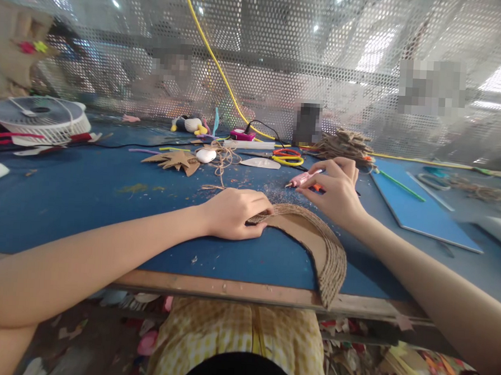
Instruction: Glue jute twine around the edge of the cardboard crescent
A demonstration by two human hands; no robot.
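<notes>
A curved cardboard crescent (304, 232), its outer band covered with rows of brown twine, lies near the table's front edge; one tip reaches over that edge. My left hand (238, 212) is closed on the crescent's left end, the thumb below and the fingers over the twine. To the right and above it, my right hand (337, 186) has its thumb and fingers around a small pink glue gun (303, 179), whose nozzle points left. The glue gun's rear is partly hidden by my fingers. Loose twine (223, 162) trails on the table beyond my left hand.
Farther back are yellow-handled scissors (288, 160), jagged cardboard pieces (174, 160), a white egg-shaped piece (205, 155) and a twine pile (347, 145). A white basket (47, 126) stands left; a blue board (425, 210) lies right. Behind rises a perforated metal screen (257, 53).
</notes>
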